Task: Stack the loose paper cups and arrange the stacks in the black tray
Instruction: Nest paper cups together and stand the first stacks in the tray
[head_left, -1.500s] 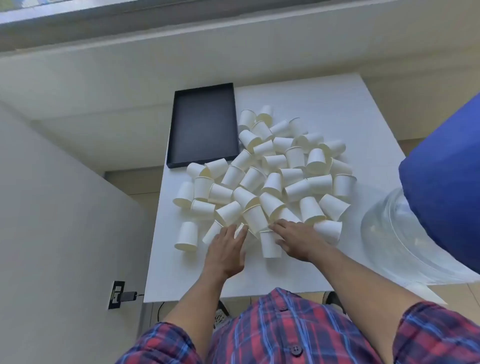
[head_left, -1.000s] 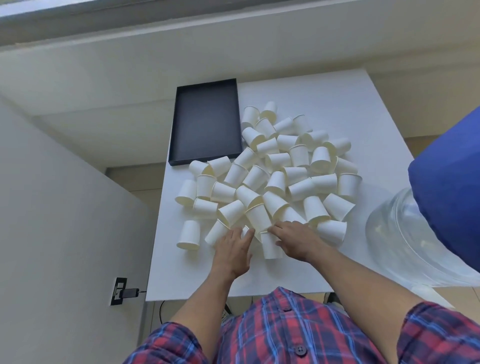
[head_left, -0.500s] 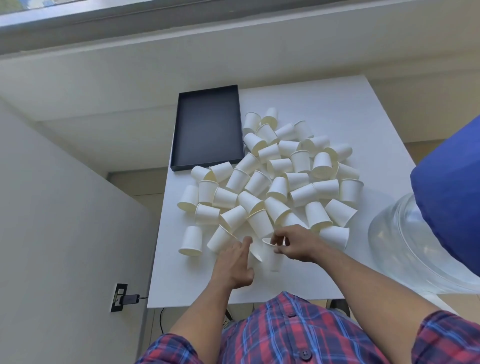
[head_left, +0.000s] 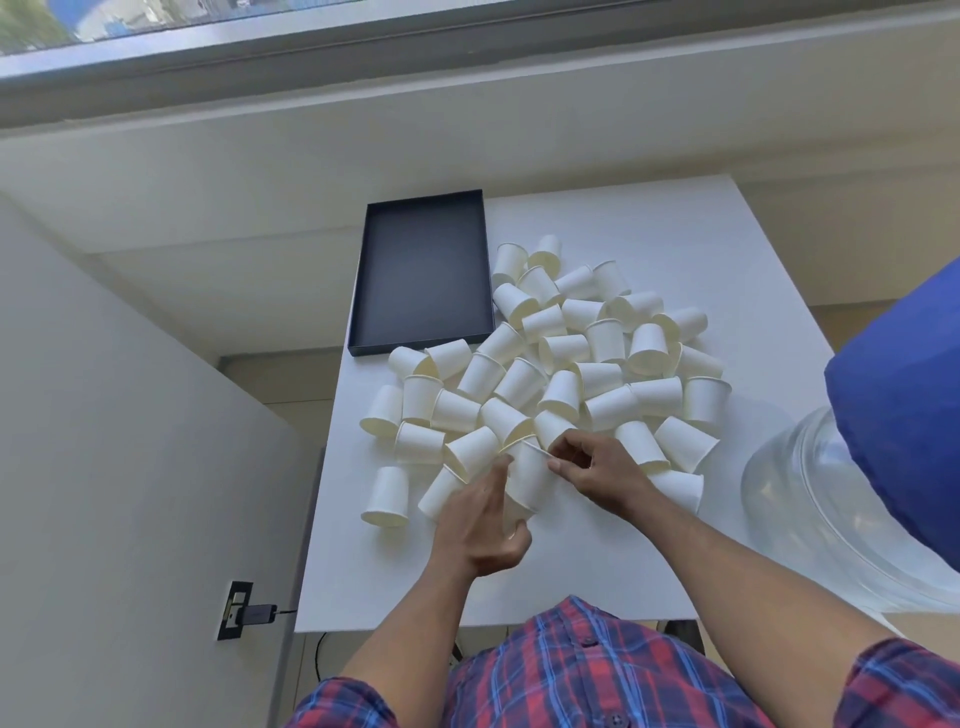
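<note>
At the near edge of the pile: left hand (head_left: 480, 525) grasping a paper cup (head_left: 527, 480) by its lower wall, tilted, mouth away; right hand (head_left: 597, 467) pinching its rim, likely to steady it for nesting. Loose cups (head_left: 602, 358) lie jumbled mid-table (head_left: 675, 218), none stacked. Black tray (head_left: 423, 270) sits just beyond, holding nothing.

A white table (head_left: 649, 218) holds everything. A black tray (head_left: 423, 270) lies flat at its far left corner, with nothing in it. Just beside the tray, a big heap of loose white paper cups (head_left: 561, 364) covers the middle. A clear plastic jug (head_left: 810, 519) rests at the right edge.
</note>
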